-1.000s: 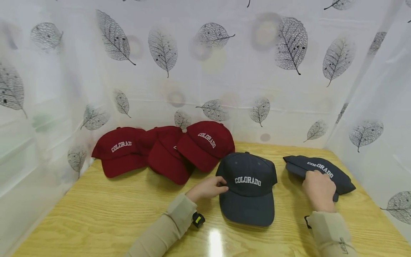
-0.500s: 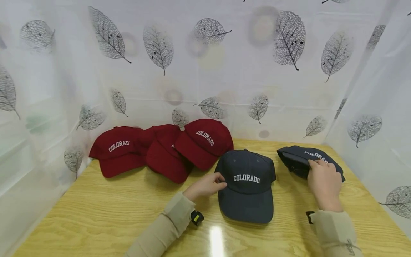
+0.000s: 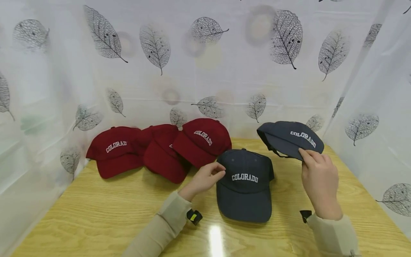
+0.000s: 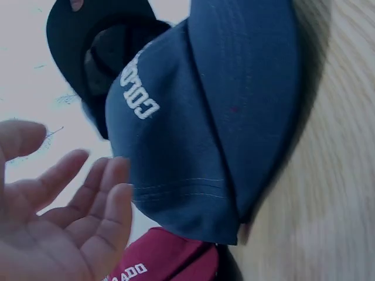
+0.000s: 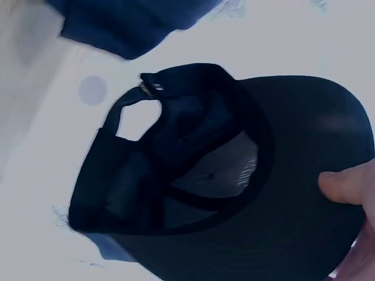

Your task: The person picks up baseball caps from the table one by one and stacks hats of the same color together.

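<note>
Above the far right part of a wood-grain worktop (image 3: 109, 217), a person's right hand (image 3: 321, 180) pinches the brim of a dark blue cap (image 3: 289, 139), holding it raised and tilted, with white lettering reading COLORADO facing the person. From the right wrist, the thumb lies against the underside of the brim, and the cap's hollow inside and the opening at its back strap are visible. Right of the worktop's middle, a second dark blue cap (image 3: 244, 189), also lettered COLORADO, sits crown up with its brim pointing toward the near edge. Just beside its left side is the left hand (image 3: 203, 178), its fingers loosely bent and gripping nothing; whether the fingertips touch the cloth cannot be told. Along the far edge, from the far left corner to about the middle, three dark red caps with white lettering overlap in a row: the left red cap (image 3: 117, 151) with its brim toward the near edge, the middle red cap (image 3: 165, 157) with its lettering mostly covered, and the right red cap (image 3: 205, 141) lying over it. Both arms wear beige sleeves (image 3: 160, 226), with a small black device (image 3: 194, 216) near the left cuff. Behind the worktop hangs a white curtain (image 3: 183, 82) printed with grey skeleton leaves.
</note>
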A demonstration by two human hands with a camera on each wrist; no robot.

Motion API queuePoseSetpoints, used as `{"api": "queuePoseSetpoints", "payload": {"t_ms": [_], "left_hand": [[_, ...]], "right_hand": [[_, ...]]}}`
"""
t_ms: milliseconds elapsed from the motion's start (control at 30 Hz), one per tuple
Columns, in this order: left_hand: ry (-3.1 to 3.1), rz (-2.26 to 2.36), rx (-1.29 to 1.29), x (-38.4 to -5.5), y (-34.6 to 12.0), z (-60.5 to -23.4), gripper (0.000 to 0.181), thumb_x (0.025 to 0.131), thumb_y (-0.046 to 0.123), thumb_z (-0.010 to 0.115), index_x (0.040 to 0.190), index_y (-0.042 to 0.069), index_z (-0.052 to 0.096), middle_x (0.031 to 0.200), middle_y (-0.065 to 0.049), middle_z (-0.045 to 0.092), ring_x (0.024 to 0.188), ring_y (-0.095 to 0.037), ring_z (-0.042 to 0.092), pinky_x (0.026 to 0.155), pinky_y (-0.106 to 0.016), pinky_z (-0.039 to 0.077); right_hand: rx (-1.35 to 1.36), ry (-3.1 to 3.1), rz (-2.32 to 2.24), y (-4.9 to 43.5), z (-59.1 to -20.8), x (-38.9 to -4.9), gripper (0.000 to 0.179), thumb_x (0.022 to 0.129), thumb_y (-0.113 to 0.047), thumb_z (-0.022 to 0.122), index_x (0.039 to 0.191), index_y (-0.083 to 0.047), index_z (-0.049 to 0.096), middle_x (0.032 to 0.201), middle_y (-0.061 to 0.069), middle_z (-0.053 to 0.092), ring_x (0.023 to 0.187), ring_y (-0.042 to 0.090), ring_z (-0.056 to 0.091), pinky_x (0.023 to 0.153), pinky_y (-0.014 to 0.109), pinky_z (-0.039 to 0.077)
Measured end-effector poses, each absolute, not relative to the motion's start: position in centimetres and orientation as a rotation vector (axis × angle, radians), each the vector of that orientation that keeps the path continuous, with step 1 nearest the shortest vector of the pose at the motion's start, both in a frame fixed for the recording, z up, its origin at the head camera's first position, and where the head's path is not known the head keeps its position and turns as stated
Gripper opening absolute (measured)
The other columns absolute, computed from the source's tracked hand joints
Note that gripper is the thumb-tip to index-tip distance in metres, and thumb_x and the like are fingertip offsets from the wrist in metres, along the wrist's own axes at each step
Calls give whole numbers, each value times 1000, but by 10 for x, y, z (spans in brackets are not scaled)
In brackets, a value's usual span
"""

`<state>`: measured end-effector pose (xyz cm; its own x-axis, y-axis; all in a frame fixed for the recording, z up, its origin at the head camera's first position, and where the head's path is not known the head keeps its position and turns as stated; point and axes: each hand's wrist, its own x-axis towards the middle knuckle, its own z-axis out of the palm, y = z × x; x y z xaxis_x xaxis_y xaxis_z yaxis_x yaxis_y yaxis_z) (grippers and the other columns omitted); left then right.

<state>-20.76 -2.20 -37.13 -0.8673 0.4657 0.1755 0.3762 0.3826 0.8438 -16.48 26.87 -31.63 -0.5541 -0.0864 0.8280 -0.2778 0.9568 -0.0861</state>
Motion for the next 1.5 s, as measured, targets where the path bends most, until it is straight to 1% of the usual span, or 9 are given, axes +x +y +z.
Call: {"api": "queuePoseSetpoints", "payload": {"t_ms": [133,267,367,533,733,833,1033,1233,1500], "left_hand": [[2532,1715,714,-207,-23,-365,24,91,16,50,104,-2,57,96,-11,59,83,-24,55,66,-30,45],[2444,1977,593,-208,-23,-363,26,92,15,48,108,-5,53,101,-18,58,90,-31,55,70,-41,47],[2331,2166,473,-209,-23,-361,30,92,14,47,113,-6,49,111,-22,54,101,-31,52,77,-47,44],[2025,2460,261,-211,-25,-355,37,93,16,45,123,-6,41,123,-20,46,112,-25,46,84,-43,41],[1654,2709,233,-209,-27,-349,49,93,15,41,133,-7,21,133,-22,33,122,-29,33,94,-48,30],[1514,2752,280,-207,-27,-346,48,92,15,40,133,-4,22,129,-17,37,119,-26,36,95,-46,28],[1290,2699,470,-201,-24,-345,32,95,16,38,124,4,32,111,-1,49,105,-14,48,93,-41,32],[1241,2599,532,-196,-23,-344,41,95,14,38,133,3,25,117,-4,46,101,-15,51,87,-35,38],[1189,2639,445,-194,-20,-342,34,95,1,31,129,2,27,113,-7,45,91,-13,54,75,-27,45]], "right_hand": [[379,-2035,262,256,-311,-160,26,77,13,52,98,5,65,88,20,62,70,38,49,57,47,38],[498,-1925,282,243,-309,-156,27,75,14,53,97,5,66,88,20,61,69,38,49,59,46,39],[585,-1860,299,233,-309,-154,28,75,14,51,98,5,65,89,20,61,69,39,50,60,45,39],[707,-1747,334,216,-309,-151,26,82,7,42,94,6,66,88,20,62,68,39,51,60,44,39],[825,-1678,328,201,-311,-148,25,88,1,43,89,6,67,85,18,63,69,36,53,58,42,39],[882,-1663,325,197,-312,-148,25,88,1,43,89,5,67,85,18,63,69,35,54,58,41,38],[941,-1631,285,193,-314,-149,23,89,0,45,90,3,68,85,16,63,70,34,54,57,41,39],[969,-1639,239,190,-317,-148,24,89,2,44,91,1,68,86,16,63,70,33,53,57,42,38],[1021,-1709,183,194,-328,-153,26,92,-2,42,95,-1,68,93,16,62,75,31,54,58,40,39]]}}
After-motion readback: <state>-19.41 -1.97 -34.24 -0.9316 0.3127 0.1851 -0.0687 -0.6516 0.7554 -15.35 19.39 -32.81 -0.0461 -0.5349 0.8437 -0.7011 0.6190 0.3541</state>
